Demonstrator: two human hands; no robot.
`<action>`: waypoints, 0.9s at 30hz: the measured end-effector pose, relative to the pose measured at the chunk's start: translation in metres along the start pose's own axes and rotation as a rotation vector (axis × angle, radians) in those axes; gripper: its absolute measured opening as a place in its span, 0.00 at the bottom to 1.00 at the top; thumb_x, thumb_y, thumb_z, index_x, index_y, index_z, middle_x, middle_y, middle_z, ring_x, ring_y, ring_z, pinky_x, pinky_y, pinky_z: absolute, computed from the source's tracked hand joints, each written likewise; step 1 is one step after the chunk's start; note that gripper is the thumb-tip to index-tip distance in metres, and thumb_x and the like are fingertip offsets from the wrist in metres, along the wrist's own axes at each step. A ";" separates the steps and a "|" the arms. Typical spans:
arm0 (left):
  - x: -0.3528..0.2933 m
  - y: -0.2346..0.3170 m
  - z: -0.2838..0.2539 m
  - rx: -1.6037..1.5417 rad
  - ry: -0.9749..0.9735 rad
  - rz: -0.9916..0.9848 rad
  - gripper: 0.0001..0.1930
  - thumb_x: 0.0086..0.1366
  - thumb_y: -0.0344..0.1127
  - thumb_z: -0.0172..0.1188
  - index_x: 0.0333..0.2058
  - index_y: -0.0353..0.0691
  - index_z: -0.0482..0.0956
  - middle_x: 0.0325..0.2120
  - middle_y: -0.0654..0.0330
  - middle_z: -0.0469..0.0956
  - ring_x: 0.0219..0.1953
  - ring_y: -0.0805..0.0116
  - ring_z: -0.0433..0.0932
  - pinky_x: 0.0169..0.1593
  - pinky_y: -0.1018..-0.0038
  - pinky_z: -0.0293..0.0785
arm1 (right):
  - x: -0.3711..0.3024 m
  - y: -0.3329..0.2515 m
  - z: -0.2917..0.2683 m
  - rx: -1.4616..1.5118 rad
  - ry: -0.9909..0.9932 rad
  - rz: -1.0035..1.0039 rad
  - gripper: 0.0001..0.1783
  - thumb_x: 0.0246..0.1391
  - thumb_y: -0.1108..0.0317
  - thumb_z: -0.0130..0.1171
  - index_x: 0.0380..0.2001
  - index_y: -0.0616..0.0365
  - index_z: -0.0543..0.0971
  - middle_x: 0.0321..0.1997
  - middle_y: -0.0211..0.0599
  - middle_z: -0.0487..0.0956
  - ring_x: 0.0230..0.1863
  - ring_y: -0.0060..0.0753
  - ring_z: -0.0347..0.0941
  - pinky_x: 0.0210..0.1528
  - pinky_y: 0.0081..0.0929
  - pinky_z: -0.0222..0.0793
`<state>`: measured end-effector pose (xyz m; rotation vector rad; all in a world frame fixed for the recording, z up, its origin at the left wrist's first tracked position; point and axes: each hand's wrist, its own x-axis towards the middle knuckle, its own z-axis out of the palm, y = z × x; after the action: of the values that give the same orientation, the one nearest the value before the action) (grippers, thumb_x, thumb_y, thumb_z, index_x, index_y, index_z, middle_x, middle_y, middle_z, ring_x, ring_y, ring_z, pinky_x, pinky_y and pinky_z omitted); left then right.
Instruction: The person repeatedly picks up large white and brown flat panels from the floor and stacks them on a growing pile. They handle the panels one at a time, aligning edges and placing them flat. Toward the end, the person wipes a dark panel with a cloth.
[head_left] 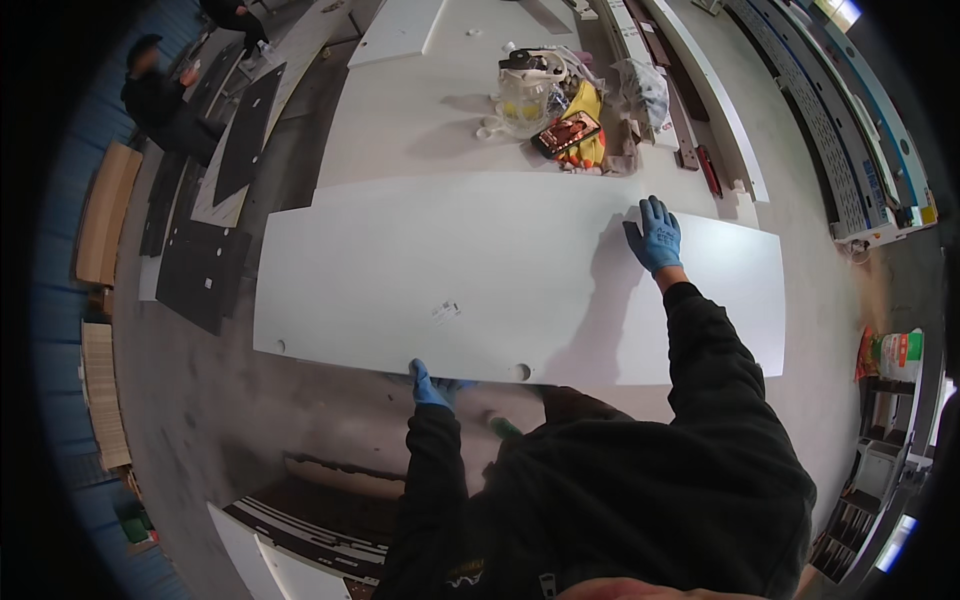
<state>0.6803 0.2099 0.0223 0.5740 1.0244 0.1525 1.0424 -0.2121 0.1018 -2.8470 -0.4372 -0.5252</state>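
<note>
A long white panel (430,260) lies across the table in front of me, with a small label (446,312) on its face and round holes near its close edge. My right hand (657,240), in a blue glove, rests flat at the panel's far edge with fingers stretched out. At the near edge, my left hand (430,385), gloved in blue too, grips the panel with the thumb on top and the other fingers mostly hidden underneath.
Beyond the panel, a phone (571,133) leans on yellow gloves (586,100) beside a clear plastic jug (522,108). A red-handled tool (709,172) lies at the right. Dark panels (205,270) stand at left, near a person (160,105). A long machine (830,130) is at far right.
</note>
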 end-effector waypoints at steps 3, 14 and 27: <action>0.002 -0.002 0.017 -0.062 -0.054 0.061 0.34 0.71 0.64 0.54 0.65 0.46 0.69 0.61 0.59 0.74 0.61 0.57 0.73 0.64 0.57 0.69 | 0.024 0.011 0.015 -0.031 -0.088 0.071 0.31 0.60 0.49 0.58 0.60 0.58 0.72 0.66 0.51 0.72 0.67 0.52 0.67 0.67 0.47 0.62; 0.002 -0.001 0.021 -0.078 -0.052 0.048 0.37 0.71 0.66 0.52 0.69 0.47 0.65 0.66 0.60 0.70 0.65 0.58 0.71 0.66 0.57 0.69 | 0.026 0.004 0.017 0.033 -0.128 0.092 0.26 0.53 0.45 0.58 0.48 0.51 0.76 0.55 0.43 0.76 0.61 0.50 0.68 0.69 0.55 0.52; -0.002 -0.001 0.030 -0.115 -0.154 0.085 0.39 0.72 0.67 0.49 0.71 0.46 0.61 0.68 0.55 0.67 0.66 0.49 0.68 0.68 0.50 0.66 | 0.072 0.036 -0.008 -0.143 -0.555 0.175 0.35 0.56 0.32 0.51 0.37 0.55 0.87 0.39 0.50 0.85 0.45 0.54 0.82 0.48 0.44 0.75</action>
<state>0.7042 0.1971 0.0353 0.5171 0.8363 0.2372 1.1158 -0.2300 0.1303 -3.1017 -0.2354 0.2898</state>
